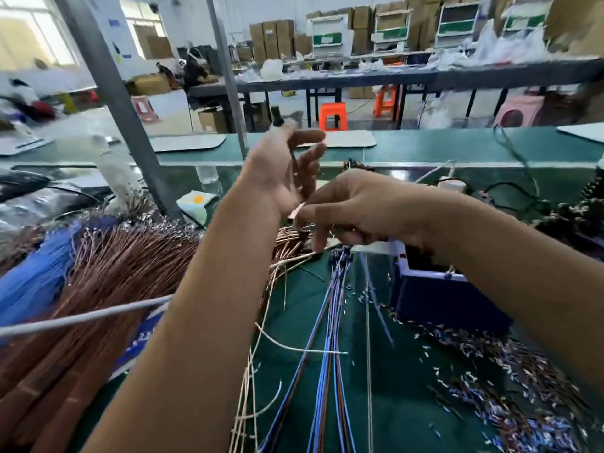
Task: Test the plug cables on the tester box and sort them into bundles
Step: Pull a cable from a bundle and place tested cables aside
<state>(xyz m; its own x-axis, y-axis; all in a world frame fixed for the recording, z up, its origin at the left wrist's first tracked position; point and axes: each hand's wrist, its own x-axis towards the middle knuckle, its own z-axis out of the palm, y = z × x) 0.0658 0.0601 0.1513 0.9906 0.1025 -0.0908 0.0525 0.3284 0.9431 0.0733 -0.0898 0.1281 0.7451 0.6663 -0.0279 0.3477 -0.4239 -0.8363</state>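
Note:
My left hand (pixel 287 168) is raised above the green bench with its fingers loosely spread, and a thin dark wire runs down across its palm. My right hand (pixel 353 207) is just below and to the right, its fingertips pinching a small light piece at the heel of my left hand. A bundle of blue and brown cables (pixel 330 338) runs from under my hands toward me. The dark blue tester box (pixel 438 295) sits under my right forearm. A large fan of brown wires (pixel 108 279) lies at the left, with blue wires (pixel 36 276) beside it.
Small cut wire bits (pixel 510 387) litter the mat at the right. A grey cable (pixel 81 317) crosses the brown wires. A metal post (pixel 124 103) rises at the left. Black cables and a white adapter (pixel 452 184) lie at the back right. Orange stools (pixel 332 116) stand beyond the bench.

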